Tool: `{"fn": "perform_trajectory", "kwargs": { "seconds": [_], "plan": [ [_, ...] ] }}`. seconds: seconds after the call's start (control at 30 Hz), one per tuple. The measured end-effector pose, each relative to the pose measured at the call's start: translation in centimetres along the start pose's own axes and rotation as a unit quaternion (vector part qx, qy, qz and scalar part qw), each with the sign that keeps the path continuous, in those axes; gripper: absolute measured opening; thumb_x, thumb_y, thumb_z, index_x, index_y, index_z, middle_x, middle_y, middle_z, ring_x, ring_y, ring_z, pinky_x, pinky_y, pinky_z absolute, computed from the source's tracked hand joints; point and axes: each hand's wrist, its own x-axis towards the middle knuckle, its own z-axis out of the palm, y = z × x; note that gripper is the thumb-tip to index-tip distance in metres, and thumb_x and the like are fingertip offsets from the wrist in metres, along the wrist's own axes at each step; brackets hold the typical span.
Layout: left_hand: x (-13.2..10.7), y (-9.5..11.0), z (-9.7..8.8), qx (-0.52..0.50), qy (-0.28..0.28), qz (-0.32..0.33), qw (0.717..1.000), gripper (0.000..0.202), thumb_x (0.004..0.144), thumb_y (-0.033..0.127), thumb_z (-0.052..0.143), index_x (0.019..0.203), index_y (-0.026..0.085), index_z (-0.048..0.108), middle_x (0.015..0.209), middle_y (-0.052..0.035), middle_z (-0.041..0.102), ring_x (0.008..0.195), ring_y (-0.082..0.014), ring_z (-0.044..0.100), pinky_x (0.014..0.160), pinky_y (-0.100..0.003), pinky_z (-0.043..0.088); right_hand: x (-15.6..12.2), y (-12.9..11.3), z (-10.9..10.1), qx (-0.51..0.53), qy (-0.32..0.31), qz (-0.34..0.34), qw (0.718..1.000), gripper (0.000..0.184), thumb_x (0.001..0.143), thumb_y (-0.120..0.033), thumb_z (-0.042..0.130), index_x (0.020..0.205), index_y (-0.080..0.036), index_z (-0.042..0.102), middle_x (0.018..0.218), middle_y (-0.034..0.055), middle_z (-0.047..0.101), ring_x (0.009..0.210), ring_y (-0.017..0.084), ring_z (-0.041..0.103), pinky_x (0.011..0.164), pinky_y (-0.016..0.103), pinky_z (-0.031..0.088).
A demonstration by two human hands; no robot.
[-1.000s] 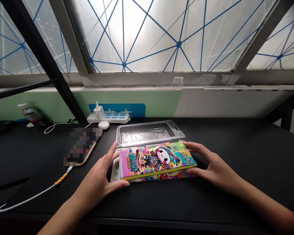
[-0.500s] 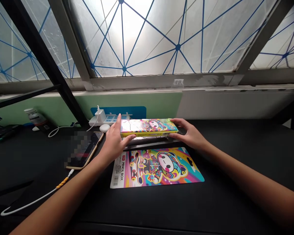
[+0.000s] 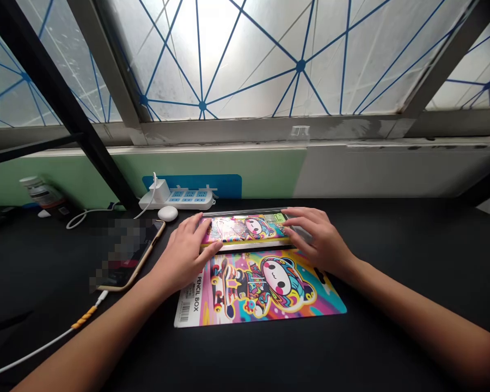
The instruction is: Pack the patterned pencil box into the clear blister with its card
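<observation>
A colourful pencil box [image 3: 245, 228] with cartoon print lies flat in a clear plastic blister shell [image 3: 298, 234], near the far table edge. My left hand [image 3: 183, 253] grips its left end, fingers on top and thumb at the front edge. My right hand [image 3: 316, 239] covers its right end, fingers spread over the lid. Just in front of the box and below both hands lies a printed "PENCIL BOX" card [image 3: 265, 288] showing a skateboarding cartoon character. My left wrist passes just over its left edge.
A phone with a pixelated screen [image 3: 126, 256] lies left of my left hand, its white charging cable [image 3: 32, 348] running to the lower left. Behind are a round white object [image 3: 167, 213], a white power strip [image 3: 175, 198] and a bottle [image 3: 41, 193].
The pencil box has moved away from me, off the card and down into the plastic shell. The card now lies uncovered in front of it. Both hands stay on the box.
</observation>
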Motion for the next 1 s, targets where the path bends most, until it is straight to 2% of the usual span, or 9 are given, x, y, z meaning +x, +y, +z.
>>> {"fn": "perform_trajectory", "kwargs": {
  "seconds": [0.07,0.17,0.3,0.4,0.57,0.7,0.83,0.9,1.0],
  "plan": [
    [-0.1,0.4,0.0,0.032,0.014,0.023,0.999,0.067,0.103,0.062,0.039,0.154,0.019,0.044,0.165,-0.0164,0.035,0.151,-0.0373,0.033,0.119,-0.061,0.031,0.1,-1.6,-0.2,0.013,0.014,-0.06,0.998,0.007,0.095,-0.019,0.062,0.101,-0.021,0.066,0.11,0.0115,0.075,0.104,0.026,0.069,0.092,0.045,0.05],
    [0.1,0.7,-0.2,0.05,0.026,0.069,0.996,0.068,0.102,0.062,0.043,0.16,0.026,0.036,0.168,-0.0131,0.031,0.153,-0.0353,0.031,0.12,-0.059,0.031,0.1,-4.6,0.0,0.061,-0.067,-0.111,0.99,0.01,0.097,-0.023,0.061,0.105,-0.02,0.066,0.101,0.0089,0.075,0.095,0.023,0.069,0.087,0.039,0.05],
    [0.8,0.8,-0.5,0.066,-0.003,0.101,0.993,0.064,0.102,0.063,0.042,0.157,0.031,0.041,0.166,-0.0134,0.036,0.152,-0.0366,0.034,0.116,-0.059,0.036,-0.5,-7.5,0.8,0.062,-0.231,-0.093,0.966,0.058,0.097,-0.062,0.055,0.134,-0.017,0.059,0.134,0.0146,0.069,0.121,0.031,0.062,0.108,0.049,0.037],
    [1.2,0.5,-0.8,0.053,-0.036,0.092,0.994,0.058,0.106,0.06,0.034,0.149,0.027,0.054,0.161,-0.0144,0.044,0.148,-0.0355,0.042,0.114,-0.058,0.04,-1.0,-7.9,1.1,0.042,-0.28,-0.05,0.958,0.074,0.096,-0.071,0.047,0.144,-0.015,0.051,0.151,0.0175,0.057,0.137,0.035,0.051,0.118,0.053,0.02],
    [1.2,0.2,-1.3,0.041,-0.044,0.044,0.997,0.055,0.108,0.055,0.029,0.139,0.024,0.06,0.158,-0.0144,0.049,0.149,-0.0348,0.04,0.116,-0.06,0.036,-1.2,-7.7,1.0,0.004,-0.272,0.028,0.962,0.063,0.097,-0.065,0.051,0.135,-0.015,0.056,0.13,0.0172,0.066,0.121,0.035,0.058,0.112,0.057,0.024],
    [1.0,0.2,-1.0,0.069,-0.02,0.024,0.997,0.056,0.106,0.057,0.032,0.131,0.017,0.063,0.155,-0.0196,0.05,0.148,-0.0375,0.042,0.117,-0.064,0.033,-0.9,-7.7,1.1,-0.026,-0.265,0.086,0.96,0.04,0.1,-0.057,0.051,0.104,-0.019,0.06,0.102,0.01,0.065,0.097,0.03,0.059,0.097,0.052,0.036],
    [1.1,0.4,-0.5,0.055,0.012,0.038,0.998,0.064,0.104,0.061,0.038,0.147,0.015,0.051,0.161,-0.0188,0.043,0.15,-0.037,0.037,0.118,-0.06,0.035,-0.8,-7.9,1.2,-0.033,-0.258,0.098,0.961,0.034,0.101,-0.054,0.051,0.088,-0.022,0.051,0.09,0.0057,0.061,0.085,0.025,0.056,0.085,0.044,0.04],
    [1.3,0.4,-0.4,0.052,-0.01,0.054,0.997,0.066,0.104,0.06,0.037,0.155,0.019,0.044,0.164,-0.0158,0.037,0.153,-0.0374,0.031,0.119,-0.061,0.033,-0.7,-8.0,0.9,-0.018,-0.254,0.106,0.961,0.032,0.1,-0.053,0.051,0.087,-0.023,0.047,0.085,0.0039,0.061,0.077,0.023,0.055,0.075,0.038,0.041],
    [1.6,0.4,-0.8,0.037,-0.059,0.056,0.996,0.063,0.105,0.058,0.03,0.154,0.023,0.048,0.164,-0.0151,0.037,0.154,-0.0384,0.029,0.118,-0.064,0.031,-0.5,-7.2,-0.3,0.001,-0.235,0.149,0.96,0.034,0.098,-0.056,0.05,0.087,-0.025,0.044,0.071,-0.0005,0.058,0.062,0.019,0.052,0.06,0.032,0.035]
  ]
}}
